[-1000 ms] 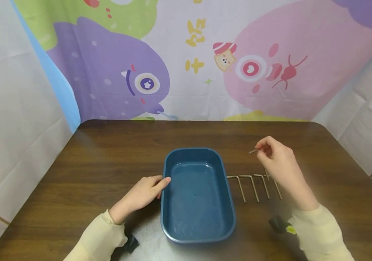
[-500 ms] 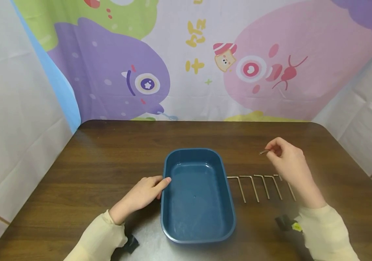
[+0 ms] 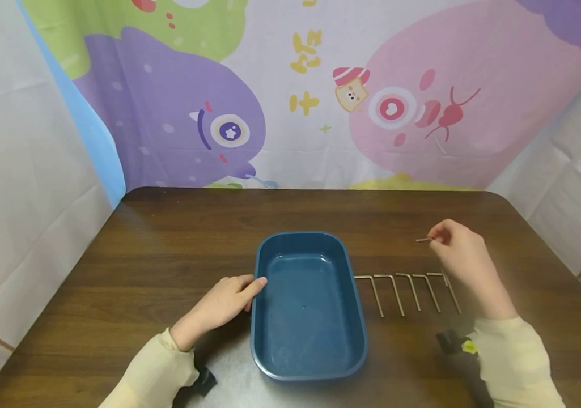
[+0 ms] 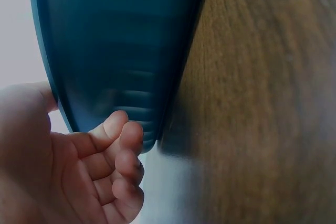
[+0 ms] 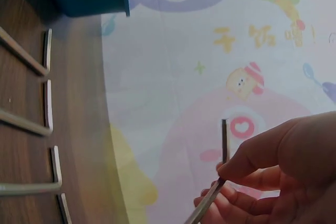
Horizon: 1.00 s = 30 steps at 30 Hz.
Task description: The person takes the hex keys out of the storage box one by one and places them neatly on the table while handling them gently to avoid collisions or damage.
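Observation:
A blue rectangular plastic bin (image 3: 304, 340) stands on the table with nothing inside. My left hand (image 3: 226, 303) grips its left side, thumb over the rim and curled fingers by the outer wall, as the left wrist view shows. Several L-shaped metal hex keys (image 3: 398, 297) lie in a row right of the bin, short arms toward the back. Above the row's right end, my right hand (image 3: 461, 252) pinches another hex key (image 5: 224, 142) near its bend, between thumb and fingertips. Its short arm points left in the head view; its long arm slants down past the fingers.
The brown wooden table (image 3: 168, 238) ends at a cartoon-printed curtain (image 3: 316, 153) at the back. White cloth panels (image 3: 576, 198) hang at both sides. The bin's right rim lies close beside the leftmost hex key in the row.
My right hand has moved right with the held hex key, from over the row's middle to its right end, uncovering keys there. The left hand and bin have stayed put.

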### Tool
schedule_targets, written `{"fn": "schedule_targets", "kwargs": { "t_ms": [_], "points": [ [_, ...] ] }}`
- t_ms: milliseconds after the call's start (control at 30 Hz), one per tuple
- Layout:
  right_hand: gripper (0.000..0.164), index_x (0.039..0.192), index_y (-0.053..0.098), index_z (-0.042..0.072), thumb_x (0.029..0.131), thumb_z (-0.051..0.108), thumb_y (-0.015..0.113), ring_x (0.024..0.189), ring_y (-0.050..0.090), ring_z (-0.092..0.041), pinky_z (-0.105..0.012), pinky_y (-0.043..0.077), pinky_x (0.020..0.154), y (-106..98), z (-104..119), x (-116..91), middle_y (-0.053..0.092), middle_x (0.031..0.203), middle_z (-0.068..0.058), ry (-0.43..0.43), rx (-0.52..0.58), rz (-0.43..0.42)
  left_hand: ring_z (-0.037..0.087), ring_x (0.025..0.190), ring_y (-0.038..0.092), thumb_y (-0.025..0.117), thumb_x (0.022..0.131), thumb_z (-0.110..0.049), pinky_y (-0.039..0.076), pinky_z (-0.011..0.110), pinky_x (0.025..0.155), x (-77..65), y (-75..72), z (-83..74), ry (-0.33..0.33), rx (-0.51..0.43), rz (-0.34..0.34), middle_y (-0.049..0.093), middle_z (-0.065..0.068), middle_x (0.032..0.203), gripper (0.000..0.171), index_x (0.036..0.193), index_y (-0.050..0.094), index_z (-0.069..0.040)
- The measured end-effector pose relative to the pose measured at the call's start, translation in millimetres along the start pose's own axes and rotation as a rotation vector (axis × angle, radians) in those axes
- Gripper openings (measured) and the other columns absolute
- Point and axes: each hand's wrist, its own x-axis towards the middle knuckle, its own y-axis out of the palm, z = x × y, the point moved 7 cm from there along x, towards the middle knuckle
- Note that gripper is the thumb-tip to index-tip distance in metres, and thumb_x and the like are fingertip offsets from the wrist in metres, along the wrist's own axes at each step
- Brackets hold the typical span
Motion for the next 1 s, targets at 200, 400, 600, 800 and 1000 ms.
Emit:
{"fn": "schedule_targets", "kwargs": {
  "t_ms": [200,400,600,800,1000],
  "points": [
    [0.012,0.089,0.058,0.002,0.081,0.009,0.052,0.074,0.054,-0.028,-0.035,0.037,0.061,6,-17,2,0.059,0.081,-0.012,0.04,-0.025,0.095,0.011,0.049,0.039,0.038,0.093,-0.051,0.032,0.026,0.05,-0.1,0.2,0.8,0.001,0.002,-0.003,0.053,-0.001,0.057,0.046,0.066,0.052,-0.017],
    [0.015,0.09,0.057,0.0,0.082,0.012,0.052,0.076,0.055,-0.032,-0.04,0.039,0.063,13,-30,4,0.059,0.084,-0.016,0.069,-0.037,0.172,0.012,0.049,0.04,0.037,0.093,-0.051,0.033,0.026,0.05,0.2,1.2,1.0,0.002,0.003,0.001,0.053,-0.001,0.057,0.046,0.066,0.052,-0.017],
    [0.017,0.092,0.057,0.0,0.081,0.012,0.052,0.073,0.056,-0.028,-0.035,0.039,0.06,19,-46,4,0.059,0.084,-0.015,0.106,-0.039,0.245,0.012,0.049,0.041,0.038,0.094,-0.05,0.033,0.027,0.051,0.3,1.5,1.1,0.003,0.001,0.002,0.053,0.0,0.057,0.045,0.066,0.052,-0.017],
    [0.019,0.095,0.054,-0.003,0.084,0.012,0.05,0.063,0.055,-0.019,-0.03,0.038,0.055,24,-58,2,0.059,0.08,-0.014,0.141,-0.035,0.351,0.011,0.05,0.042,0.037,0.093,-0.052,0.035,0.027,0.053,0.6,1.6,1.6,0.006,0.003,0.002,0.053,0.0,0.057,0.047,0.066,0.052,-0.017],
    [0.021,0.095,0.054,-0.005,0.084,0.011,0.047,0.061,0.057,-0.017,-0.031,0.041,0.056,28,-70,1,0.061,0.081,-0.015,0.177,-0.036,0.422,0.011,0.051,0.044,0.036,0.092,-0.054,0.035,0.027,0.055,0.9,1.6,2.4,0.005,0.008,-0.002,0.053,0.0,0.058,0.048,0.066,0.052,-0.017]
  ]
}}
